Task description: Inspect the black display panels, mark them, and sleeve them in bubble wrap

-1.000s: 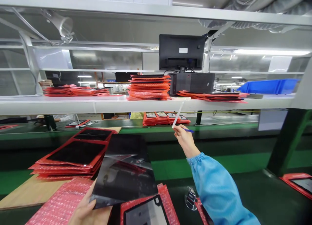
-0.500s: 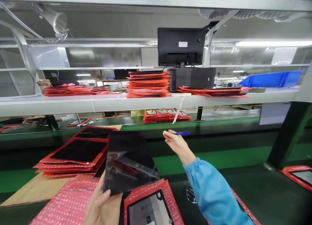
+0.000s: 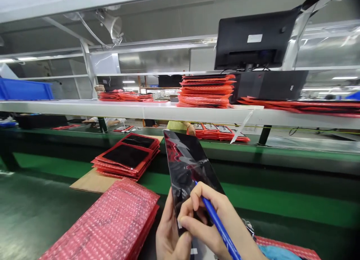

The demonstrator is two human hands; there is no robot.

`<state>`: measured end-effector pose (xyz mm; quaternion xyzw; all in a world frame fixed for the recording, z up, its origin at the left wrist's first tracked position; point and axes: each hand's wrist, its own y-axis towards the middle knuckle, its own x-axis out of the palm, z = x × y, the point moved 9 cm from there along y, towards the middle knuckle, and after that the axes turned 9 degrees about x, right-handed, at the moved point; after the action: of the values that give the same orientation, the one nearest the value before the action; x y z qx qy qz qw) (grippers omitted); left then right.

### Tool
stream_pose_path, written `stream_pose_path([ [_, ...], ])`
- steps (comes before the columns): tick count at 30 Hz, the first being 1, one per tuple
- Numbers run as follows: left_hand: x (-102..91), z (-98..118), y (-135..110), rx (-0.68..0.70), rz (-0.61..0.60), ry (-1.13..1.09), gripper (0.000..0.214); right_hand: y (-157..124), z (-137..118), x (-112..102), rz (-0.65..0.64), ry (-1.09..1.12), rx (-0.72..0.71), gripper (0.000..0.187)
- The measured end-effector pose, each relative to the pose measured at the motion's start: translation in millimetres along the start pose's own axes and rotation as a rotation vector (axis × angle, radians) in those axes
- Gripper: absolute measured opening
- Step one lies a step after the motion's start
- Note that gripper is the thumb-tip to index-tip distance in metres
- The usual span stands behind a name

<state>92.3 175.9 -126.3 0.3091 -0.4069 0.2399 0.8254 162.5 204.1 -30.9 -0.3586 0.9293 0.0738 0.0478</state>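
Observation:
A glossy black screen panel [image 3: 194, 158], covered by clear film with creases and reflections, stands tilted in front of me. My left hand [image 3: 168, 233] grips its lower left side, thumb in front. My right hand [image 3: 210, 211] is closed, with a blue pen [image 3: 221, 228] lying through its fingers. Its fingertips pinch at the panel's lower left corner, where a small white piece [image 3: 180, 224] shows between them. Below the hands, a grey part with white patches is mostly hidden.
Pink bubble-wrap bags [image 3: 109, 218] are stacked at front left. Behind them, black panels on red bags [image 3: 126, 157] lie on a board [image 3: 90, 183]. A white shelf [image 3: 157, 111] crosses ahead, bearing red stacks [image 3: 206, 91] and a monitor [image 3: 253, 42]. Another person's hand [image 3: 191, 130] shows beyond.
My right hand has come down and left from the air onto the panel's lower corner. The panel is now turned more upright, and the view has swung left.

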Motion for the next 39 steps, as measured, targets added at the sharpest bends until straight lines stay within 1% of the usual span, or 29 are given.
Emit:
stream_pose_path([
  [2,-5.9,-2.1,-1.6,0.007,0.019,0.03,0.057,-0.6,-0.4,-0.2,0.005,-0.011,0.0,0.03],
  [5,-9.3,-4.3,-1.9,0.013,0.015,0.045,0.061,-2.1,-0.2,0.7,0.006,-0.002,0.005,0.03],
  [11,1.5,0.0,-0.4,0.034,-0.028,0.037,0.058,-3.9,5.9,-1.0,0.012,0.046,0.064,0.033],
  [13,1.8,0.0,-0.8,0.036,-0.019,0.03,0.058,-4.2,7.5,-2.2,0.022,0.044,0.068,0.034],
  [16,-4.4,-3.2,-2.4,0.031,0.021,0.049,0.063,-3.9,9.4,-3.5,0.045,0.018,0.053,0.034],
  [19,-7.9,-6.4,-4.4,0.016,0.034,0.091,0.061,-2.6,11.8,-3.4,0.058,-0.017,0.04,0.033],
  [23,-0.6,-2.2,-5.8,0.03,-0.007,0.099,0.057,-0.6,12.5,-4.2,0.061,-0.04,0.025,0.032],
  [26,4.9,2.2,-6.1,0.044,-0.023,0.079,0.054,-1.7,7.5,-9.0,0.09,-0.097,-0.016,0.032],
  [28,5.3,2.0,-5.9,0.035,-0.018,0.081,0.054,-3.3,3.5,-12.3,0.102,-0.138,-0.049,0.029],
  [30,4.5,0.3,-5.2,0.022,-0.019,0.082,0.054,-3.6,3.1,-13.2,0.081,-0.142,-0.059,0.028],
  [34,0.9,-2.7,-5.0,0.009,-0.008,0.103,0.056,3.2,11.3,-14.4,0.047,-0.101,-0.038,0.032],
  [37,4.0,-5.5,-6.1,-0.019,-0.036,0.188,0.059,8.2,17.2,-26.8,0.1,-0.066,-0.066,0.028],
  [39,11.2,-7.8,-4.1,-0.034,-0.081,0.188,0.058,0.8,18.0,-45.6,0.175,-0.027,-0.129,0.028],
])
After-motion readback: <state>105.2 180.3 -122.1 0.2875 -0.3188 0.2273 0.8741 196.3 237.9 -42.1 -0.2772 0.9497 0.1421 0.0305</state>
